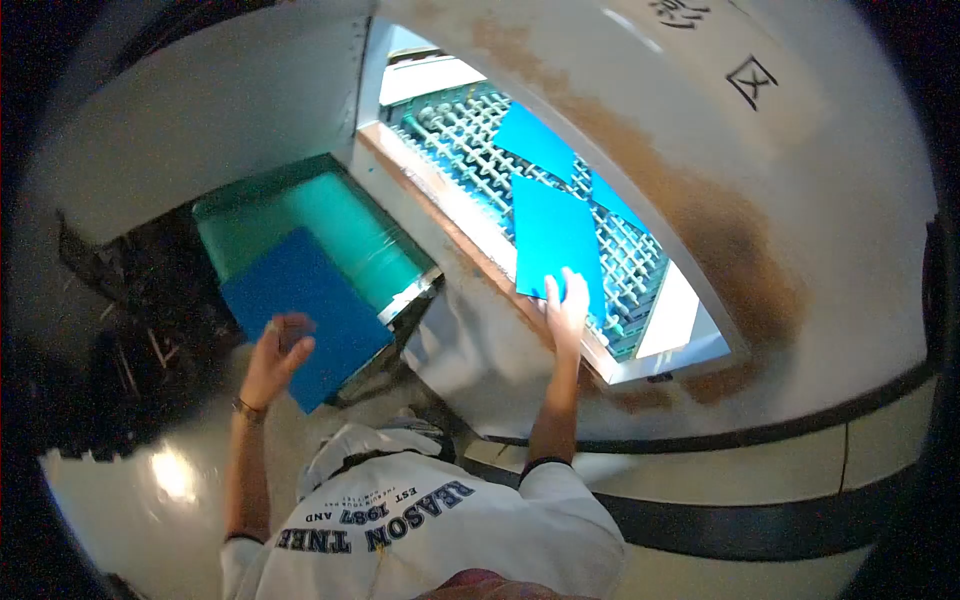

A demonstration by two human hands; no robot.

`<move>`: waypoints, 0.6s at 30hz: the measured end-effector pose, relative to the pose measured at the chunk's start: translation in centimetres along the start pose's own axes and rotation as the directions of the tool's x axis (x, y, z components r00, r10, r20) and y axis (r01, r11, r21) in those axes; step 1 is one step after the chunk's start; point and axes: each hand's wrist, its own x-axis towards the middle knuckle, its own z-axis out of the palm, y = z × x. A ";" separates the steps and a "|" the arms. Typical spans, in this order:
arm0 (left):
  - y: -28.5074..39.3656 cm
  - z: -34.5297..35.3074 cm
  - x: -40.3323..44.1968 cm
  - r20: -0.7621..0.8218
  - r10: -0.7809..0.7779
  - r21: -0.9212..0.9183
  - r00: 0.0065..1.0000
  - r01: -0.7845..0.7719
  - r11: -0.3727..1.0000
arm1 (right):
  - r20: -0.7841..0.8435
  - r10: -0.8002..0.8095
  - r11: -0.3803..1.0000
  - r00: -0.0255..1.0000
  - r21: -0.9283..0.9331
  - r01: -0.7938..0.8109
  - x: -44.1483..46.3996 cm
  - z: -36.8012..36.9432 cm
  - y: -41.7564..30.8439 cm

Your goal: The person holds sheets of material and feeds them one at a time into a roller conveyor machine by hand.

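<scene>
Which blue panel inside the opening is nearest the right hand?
The middle panel: the right hand is at its lower edge. The upper panel and the rightmost panel, partly hidden by the white housing, lie farther from that hand.

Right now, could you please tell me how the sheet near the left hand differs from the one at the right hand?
The left-hand sheet looks dark blue; the right-hand sheet, under brighter light, looks vivid cyan-blue. The left-hand sheet lies on a green surface, overhanging its edge; the right-hand sheet is over pale rollers. Both are flat and blue.
</scene>
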 end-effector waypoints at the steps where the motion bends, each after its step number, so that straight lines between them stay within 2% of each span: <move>1: 4.3 0.4 0.3 -0.003 0.092 -0.090 0.996 -0.092 0.992 | 0.250 -0.012 0.997 0.968 -0.077 0.032 -0.4 1.0 -0.1; 2: 9.4 0.6 -0.1 0.072 0.138 -0.161 0.988 -0.125 0.979 | 0.138 -0.068 0.982 0.988 -0.168 0.091 -0.7 1.7 -0.8; 3: 13.9 0.6 -0.6 0.143 0.187 -0.233 0.972 -0.151 0.961 | 0.173 -0.086 0.981 0.981 -0.159 0.114 -0.5 2.3 -1.0; 4: 16.4 0.0 -0.7 0.300 0.313 -0.262 0.901 -0.238 0.935 | 0.198 -0.036 0.984 0.980 -0.163 0.070 0.2 2.7 -0.9; 5: 18.2 -0.2 -1.0 0.445 0.426 -0.306 0.787 -0.313 0.899 | 0.222 0.018 0.985 0.975 -0.170 0.021 0.8 3.1 -0.6; 6: 20.2 0.4 -1.3 0.462 0.486 -0.441 0.742 -0.283 0.852 | 0.248 0.016 0.987 0.969 -0.159 0.025 1.3 3.3 -0.6; 8: 23.5 2.0 -2.5 0.433 0.419 -0.521 0.798 -0.158 0.839 | 0.245 -0.002 0.989 0.970 -0.140 0.038 2.2 4.3 0.2; 9: 23.9 2.7 -2.7 0.425 0.409 -0.519 0.808 -0.152 0.841 | 0.238 -0.002 0.989 0.971 -0.142 0.037 2.4 4.3 0.0; 14: 25.3 5.8 -2.6 0.279 0.587 -0.780 0.760 -0.178 0.600 | 0.173 -0.077 0.982 0.982 -0.158 0.105 2.3 4.4 0.3; 17: 25.7 6.6 -2.4 0.177 0.671 -0.895 0.720 -0.165 0.413 | 0.180 -0.042 0.987 0.983 -0.146 0.069 2.3 4.2 -0.2; 18: 25.8 6.6 -2.3 0.181 0.672 -0.896 0.718 -0.161 0.413 | 0.178 -0.037 0.987 0.983 -0.149 0.064 2.4 4.2 0.0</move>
